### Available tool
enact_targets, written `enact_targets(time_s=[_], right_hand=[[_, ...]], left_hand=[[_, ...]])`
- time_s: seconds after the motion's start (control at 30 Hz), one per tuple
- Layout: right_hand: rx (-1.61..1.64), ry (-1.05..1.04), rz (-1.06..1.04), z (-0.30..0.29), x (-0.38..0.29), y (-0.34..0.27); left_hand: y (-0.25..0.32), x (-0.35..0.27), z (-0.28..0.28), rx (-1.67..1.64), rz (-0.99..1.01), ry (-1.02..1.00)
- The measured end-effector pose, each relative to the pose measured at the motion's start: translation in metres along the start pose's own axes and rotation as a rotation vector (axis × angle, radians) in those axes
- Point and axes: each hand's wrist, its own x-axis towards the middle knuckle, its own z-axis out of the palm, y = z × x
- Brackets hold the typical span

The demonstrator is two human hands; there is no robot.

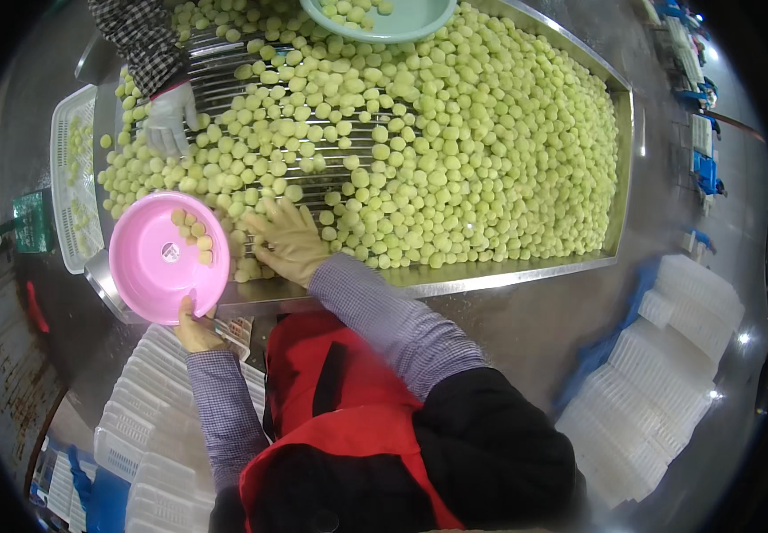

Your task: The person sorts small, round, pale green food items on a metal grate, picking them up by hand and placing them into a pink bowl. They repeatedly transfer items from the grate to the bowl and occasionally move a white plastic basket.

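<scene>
My left hand (199,332) grips the near rim of a pink plastic basin (151,273), which overlaps the near left corner of a metal sorting table (450,283). Several yellowish fruit balls (199,230) lie in the basin's upper right part. My right hand (289,241), in a yellowish glove, rests palm down with fingers apart among round pale-green fruit pieces (237,166), just right of the basin. Nothing shows in its grasp, though its palm is hidden. The fruit looks frosted and is heaped deepest on the table's right side. Dark metal bars (321,174) show between the pieces.
Across the table, a co-worker's white-gloved hand (169,123) touches fruit. A green basin (397,30) with fruit stands at the far edge. A white crate (78,186) holds fruit at the left. Stacked white crates (157,400) stand below left, others (650,380) at right.
</scene>
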Motion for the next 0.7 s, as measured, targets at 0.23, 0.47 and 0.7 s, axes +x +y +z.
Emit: enact_targets(time_s=[0.23,0.47,0.7], right_hand=[[0.058,0.753,0.435,-0.165,-0.01,0.127],[-0.435,0.129,0.602,-0.2,0.017,0.147],[-0.127,0.38,0.646,-0.179,0.02,0.139]], left_hand=[[-0.004,0.001,0.001,-0.048,0.016,0.004],[-0.013,0.012,-0.015,-0.053,0.018,-0.045],[-0.007,-0.019,0.001,0.01,0.038,0.045]])
